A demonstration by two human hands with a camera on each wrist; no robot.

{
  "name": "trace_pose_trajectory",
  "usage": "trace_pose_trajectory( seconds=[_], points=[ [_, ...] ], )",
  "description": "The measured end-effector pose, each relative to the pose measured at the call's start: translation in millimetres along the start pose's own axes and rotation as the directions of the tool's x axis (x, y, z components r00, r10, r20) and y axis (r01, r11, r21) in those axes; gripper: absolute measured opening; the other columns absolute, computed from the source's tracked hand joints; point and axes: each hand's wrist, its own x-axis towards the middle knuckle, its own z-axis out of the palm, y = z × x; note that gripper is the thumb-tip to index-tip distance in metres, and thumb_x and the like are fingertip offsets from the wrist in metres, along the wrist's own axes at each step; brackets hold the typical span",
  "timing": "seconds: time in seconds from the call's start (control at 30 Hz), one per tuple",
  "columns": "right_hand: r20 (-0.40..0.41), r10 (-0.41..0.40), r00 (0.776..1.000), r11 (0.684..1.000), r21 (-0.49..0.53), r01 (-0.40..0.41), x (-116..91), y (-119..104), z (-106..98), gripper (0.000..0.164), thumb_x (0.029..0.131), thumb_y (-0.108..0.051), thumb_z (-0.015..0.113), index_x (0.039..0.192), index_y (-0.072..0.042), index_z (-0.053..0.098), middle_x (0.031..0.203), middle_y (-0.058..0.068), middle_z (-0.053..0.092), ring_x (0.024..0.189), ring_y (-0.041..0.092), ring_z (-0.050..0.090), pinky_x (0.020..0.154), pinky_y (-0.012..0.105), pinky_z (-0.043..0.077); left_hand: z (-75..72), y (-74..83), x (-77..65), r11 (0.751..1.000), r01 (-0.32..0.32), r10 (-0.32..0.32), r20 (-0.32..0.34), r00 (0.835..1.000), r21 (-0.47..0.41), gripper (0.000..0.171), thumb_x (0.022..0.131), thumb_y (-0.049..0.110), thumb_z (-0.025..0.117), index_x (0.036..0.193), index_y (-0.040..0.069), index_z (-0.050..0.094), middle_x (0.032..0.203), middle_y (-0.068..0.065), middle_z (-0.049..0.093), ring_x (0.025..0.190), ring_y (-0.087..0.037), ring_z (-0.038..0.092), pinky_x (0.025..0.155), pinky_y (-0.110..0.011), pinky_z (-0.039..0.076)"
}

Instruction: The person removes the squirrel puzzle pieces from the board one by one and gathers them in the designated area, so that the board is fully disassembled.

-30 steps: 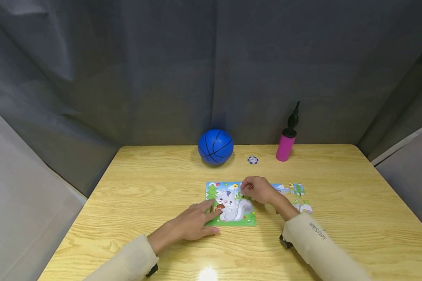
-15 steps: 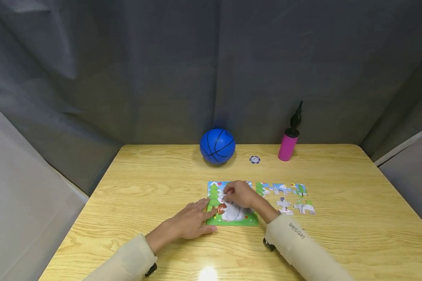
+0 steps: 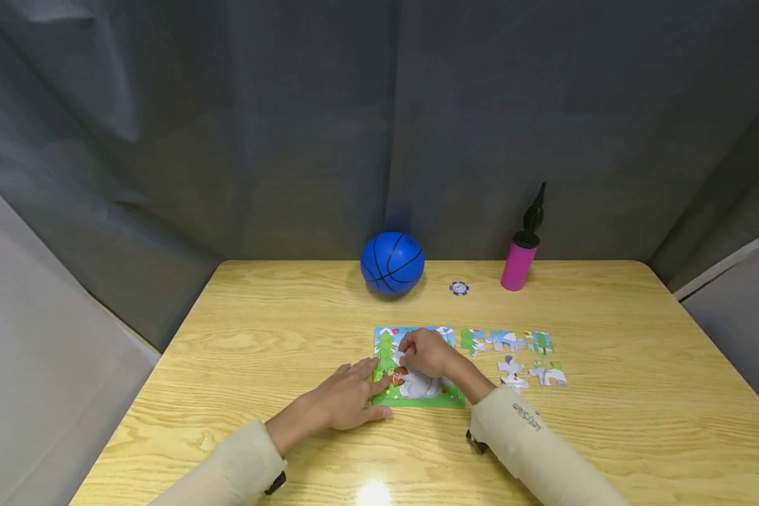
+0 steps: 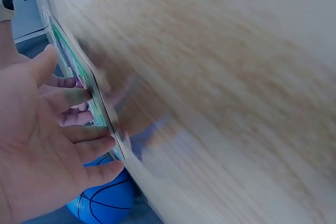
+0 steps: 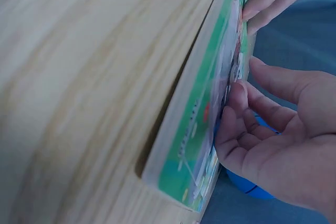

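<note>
The left arm [image 3: 228,464] points up from the lower left. The left hand [image 3: 346,398] lies with fingers spread, grip wide, touching the left side of the jigsaw puzzle [image 3: 419,403], below the middle of the frame. The right arm [image 3: 531,443] slants from the lower right. The right hand [image 3: 429,354] bends over the puzzle, grip narrow; whether it pinches a piece, I can't tell.

- Right sleeve [image 3: 544,450]: dark lettering [image 3: 527,417] that appears to begin "Let", the rest unclear.
- Blue-and-white chip [image 3: 459,289]: a central mark [image 3: 459,288], too small to read.
</note>
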Motion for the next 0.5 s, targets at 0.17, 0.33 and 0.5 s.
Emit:
trace_pose_trajectory(
  seconds=[0.17, 0.33, 0.5],
  points=[
    [-0.002, -0.012, 1.000, 1.000, 0.023, 0.012, 0.7, -0.3, 0.4, 0.011, 0.085, -0.005, 0.067, 0.095, -0.004, 0.064, 0.075, 0.003, 0.058, 0.065, 0.012, 0.051, 0.054, 0.022, 0.042, 0.1, 1.1, 0.5, 1.000, 0.014, -0.014, 0.010, 1.000, 0.010, 0.065, 0.094, 0.058, 0.041, 0.147, 0.019, 0.037, 0.155, -0.020, 0.024, 0.145, -0.031, 0.025, 0.112, -0.052, 0.030],
    [-0.035, -0.031, 0.999, 0.998, 0.053, 0.033, 2.4, 3.1, 0.5, 0.006, 0.086, -0.003, 0.065, 0.091, -0.005, 0.063, 0.073, 0.003, 0.059, 0.061, 0.011, 0.051, 0.052, 0.021, 0.041, 0.4, 1.0, 0.1, 1.000, 0.011, -0.011, 0.010, 1.000, 0.011, 0.065, 0.094, 0.057, 0.042, 0.147, 0.020, 0.036, 0.155, -0.020, 0.023, 0.144, -0.031, 0.025, 0.112, -0.052, 0.030],
    [-0.063, -0.059, 0.996, 0.997, 0.042, 0.062, 5.8, 5.7, 1.0, 0.002, 0.087, -0.005, 0.063, 0.088, -0.003, 0.064, 0.068, 0.001, 0.058, 0.058, 0.010, 0.049, 0.051, 0.021, 0.040, 1.0, -0.2, -0.2, 1.000, 0.008, -0.008, 0.001, 1.000, 0.013, 0.064, 0.095, 0.057, 0.042, 0.147, 0.021, 0.037, 0.155, -0.020, 0.023, 0.144, -0.031, 0.025, 0.113, -0.052, 0.030]
  ],
)
